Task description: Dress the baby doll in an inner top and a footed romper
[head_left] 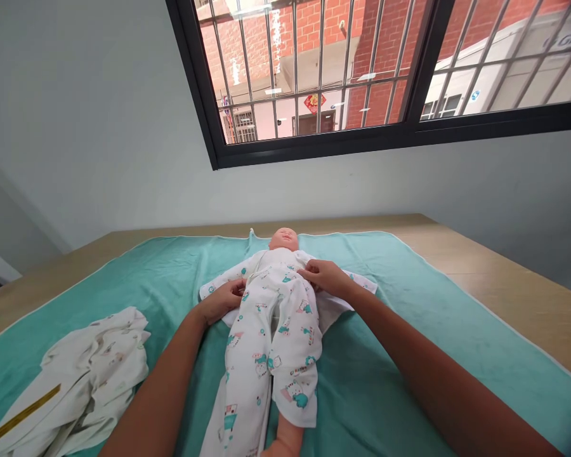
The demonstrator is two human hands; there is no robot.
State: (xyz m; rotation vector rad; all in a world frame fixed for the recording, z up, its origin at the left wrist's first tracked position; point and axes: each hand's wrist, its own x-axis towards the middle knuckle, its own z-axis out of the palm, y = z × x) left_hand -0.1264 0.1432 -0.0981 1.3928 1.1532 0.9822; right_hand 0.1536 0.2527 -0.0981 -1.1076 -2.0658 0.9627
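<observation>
A baby doll (284, 239) lies on its back on a teal blanket (400, 330), head toward the window. It wears white patterned trousers (271, 343) and a white top (276, 259) spread open at its sides. My left hand (222, 298) grips the trousers' waist at the doll's right hip, fingers curled into the fabric. My right hand (327, 277) pinches the waist on the other side, over the spread top. One bare doll foot (285, 441) sticks out of a trouser leg at the bottom edge.
A crumpled white patterned cloth (90, 374) lies on the blanket at the left, with a yellow measuring tape (21, 416) across it. The blanket covers a wooden table (518, 298) set against a grey wall under a barred window (361, 70).
</observation>
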